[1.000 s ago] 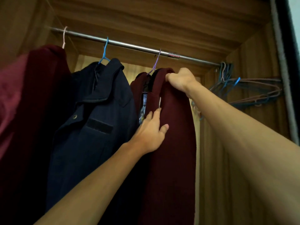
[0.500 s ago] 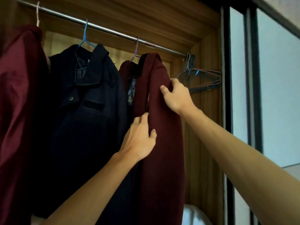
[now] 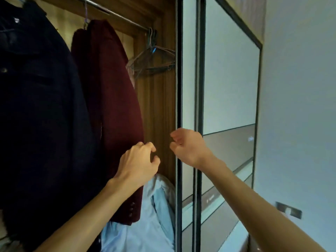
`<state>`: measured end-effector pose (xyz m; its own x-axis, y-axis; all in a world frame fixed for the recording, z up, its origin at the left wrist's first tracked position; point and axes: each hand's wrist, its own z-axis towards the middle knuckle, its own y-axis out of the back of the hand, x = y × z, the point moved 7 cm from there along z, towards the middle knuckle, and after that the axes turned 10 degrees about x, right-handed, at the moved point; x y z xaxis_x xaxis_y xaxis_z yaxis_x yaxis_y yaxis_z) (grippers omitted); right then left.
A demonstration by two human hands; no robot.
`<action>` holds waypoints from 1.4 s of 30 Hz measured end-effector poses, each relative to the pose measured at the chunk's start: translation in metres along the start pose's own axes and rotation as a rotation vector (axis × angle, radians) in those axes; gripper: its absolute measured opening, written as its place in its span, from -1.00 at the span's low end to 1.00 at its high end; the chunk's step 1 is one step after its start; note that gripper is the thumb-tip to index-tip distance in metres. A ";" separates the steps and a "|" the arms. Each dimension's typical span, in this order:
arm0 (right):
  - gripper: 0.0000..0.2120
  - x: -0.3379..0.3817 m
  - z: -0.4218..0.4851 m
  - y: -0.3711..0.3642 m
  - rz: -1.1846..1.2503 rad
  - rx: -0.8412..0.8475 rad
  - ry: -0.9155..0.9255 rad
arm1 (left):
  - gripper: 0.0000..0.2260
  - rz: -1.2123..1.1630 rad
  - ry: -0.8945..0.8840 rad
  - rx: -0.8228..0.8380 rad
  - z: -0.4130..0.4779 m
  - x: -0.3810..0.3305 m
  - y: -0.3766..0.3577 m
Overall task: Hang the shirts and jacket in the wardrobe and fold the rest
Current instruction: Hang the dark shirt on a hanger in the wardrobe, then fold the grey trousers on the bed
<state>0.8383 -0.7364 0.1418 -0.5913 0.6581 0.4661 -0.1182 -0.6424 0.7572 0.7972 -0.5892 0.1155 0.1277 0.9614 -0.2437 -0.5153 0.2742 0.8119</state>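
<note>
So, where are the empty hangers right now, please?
Head view, upper centre: the empty hangers hang on the rail, just right of the maroon jacket.

- We see the maroon jacket (image 3: 112, 106) as thick matt cloth, with a small metal zip.
- The navy jacket (image 3: 40, 106) looks to us like dark, matt cloth with dull buttons.
- The rail (image 3: 116, 14) is smooth, shiny metal; the hangers (image 3: 154, 59) are thin wire.
- The wardrobe side wall (image 3: 156, 106) shows wood grain.
- The sliding door (image 3: 229, 79) is glossy and reflective.
- The pale blue cloth (image 3: 145, 224) looks smooth.
</note>
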 end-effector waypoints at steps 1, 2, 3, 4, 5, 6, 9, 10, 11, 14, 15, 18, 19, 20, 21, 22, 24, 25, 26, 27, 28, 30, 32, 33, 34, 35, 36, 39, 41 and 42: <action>-0.62 -0.012 -0.016 0.003 -0.030 0.002 -0.032 | -0.74 -0.012 -0.008 0.037 -0.010 -0.008 -0.011; -0.63 -0.022 -0.033 0.006 -0.054 0.005 -0.064 | -0.76 -0.023 -0.015 0.073 -0.019 -0.016 -0.022; -0.63 -0.032 -0.051 0.009 -0.069 0.012 -0.093 | -0.77 -0.039 -0.024 0.107 -0.028 -0.025 -0.034; -0.63 -0.042 -0.070 0.012 -0.081 0.019 -0.119 | -0.78 -0.053 -0.037 0.135 -0.038 -0.035 -0.044; -0.63 -0.051 -0.089 0.016 -0.097 0.019 -0.144 | -0.79 -0.062 -0.050 0.156 -0.047 -0.046 -0.053; -0.64 -0.059 -0.110 0.022 -0.118 0.011 -0.167 | -0.80 -0.072 -0.065 0.171 -0.056 -0.058 -0.061; -0.65 -0.081 -0.174 0.048 -0.163 -0.016 -0.264 | -0.83 -0.148 -0.117 0.231 -0.082 -0.099 -0.078; -0.64 -0.087 -0.197 0.059 -0.177 -0.029 -0.297 | -0.83 -0.171 -0.132 0.263 -0.093 -0.117 -0.082; -0.64 -0.092 -0.220 0.071 -0.190 -0.045 -0.331 | -0.81 -0.195 -0.156 0.291 -0.105 -0.134 -0.086; -0.64 -0.103 -0.288 0.104 -0.232 -0.087 -0.420 | -0.77 -0.263 -0.242 0.363 -0.142 -0.188 -0.096; -0.64 -0.105 -0.314 0.115 -0.246 -0.098 -0.452 | -0.79 -0.280 -0.268 0.391 -0.157 -0.208 -0.100; -0.64 -0.107 -0.378 0.140 -0.276 -0.126 -0.532 | -0.80 -0.316 -0.339 0.458 -0.193 -0.258 -0.111; -0.64 -0.108 -0.402 0.150 -0.281 -0.135 -0.571 | -0.79 -0.329 -0.365 0.480 -0.206 -0.278 -0.113; -0.64 -0.109 -0.425 0.158 -0.281 -0.143 -0.609 | -0.79 -0.340 -0.387 0.506 -0.219 -0.297 -0.115; -0.63 -0.111 -0.448 0.167 -0.280 -0.150 -0.646 | -0.79 -0.355 -0.414 0.529 -0.231 -0.315 -0.116; -0.63 -0.113 -0.471 0.176 -0.282 -0.160 -0.684 | -0.80 -0.370 -0.443 0.552 -0.243 -0.334 -0.118; -0.62 -0.116 -0.514 0.194 -0.295 -0.191 -0.756 | -0.80 -0.395 -0.508 0.585 -0.266 -0.371 -0.118; -0.62 -0.116 -0.533 0.204 -0.307 -0.214 -0.784 | -0.81 -0.406 -0.546 0.598 -0.276 -0.389 -0.118; -0.61 -0.116 -0.552 0.214 -0.321 -0.237 -0.809 | -0.82 -0.419 -0.579 0.614 -0.285 -0.406 -0.117; -0.61 -0.116 -0.571 0.223 -0.333 -0.260 -0.837 | -0.83 -0.436 -0.613 0.628 -0.294 -0.424 -0.117; -0.61 -0.116 -0.589 0.232 -0.344 -0.282 -0.867 | -0.83 -0.448 -0.647 0.644 -0.303 -0.442 -0.116; -0.63 -0.117 -0.626 0.249 -0.371 -0.330 -0.934 | -0.83 -0.463 -0.726 0.659 -0.321 -0.479 -0.115; -0.65 -0.118 -0.661 0.266 -0.387 -0.385 -1.000 | -0.83 -0.492 -0.811 0.665 -0.340 -0.516 -0.116; -0.65 -0.118 -0.678 0.274 -0.395 -0.412 -1.031 | -0.84 -0.511 -0.854 0.680 -0.351 -0.534 -0.117; -0.65 -0.118 -0.694 0.280 -0.405 -0.436 -1.061 | -0.85 -0.530 -0.903 0.701 -0.363 -0.552 -0.118; -0.66 -0.117 -0.710 0.286 -0.415 -0.455 -1.090 | -0.84 -0.549 -0.957 0.722 -0.377 -0.570 -0.120; -0.66 -0.116 -0.726 0.291 -0.423 -0.470 -1.120 | -0.84 -0.562 -1.007 0.743 -0.391 -0.588 -0.121; -0.67 -0.112 -0.774 0.300 -0.457 -0.495 -1.225 | -0.80 -0.593 -1.141 0.819 -0.432 -0.636 -0.123; -0.67 -0.109 -0.808 0.304 -0.471 -0.530 -1.306 | -0.78 -0.606 -1.237 0.863 -0.460 -0.663 -0.123; -0.66 -0.105 -0.824 0.306 -0.477 -0.558 -1.345 | -0.78 -0.607 -1.287 0.887 -0.475 -0.675 -0.123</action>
<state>0.2069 -1.3259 -0.0531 0.6889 0.4992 0.5256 -0.5383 -0.1334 0.8321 0.3713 -1.2823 -0.0717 0.9102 -0.0142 -0.4139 0.4136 0.0821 0.9068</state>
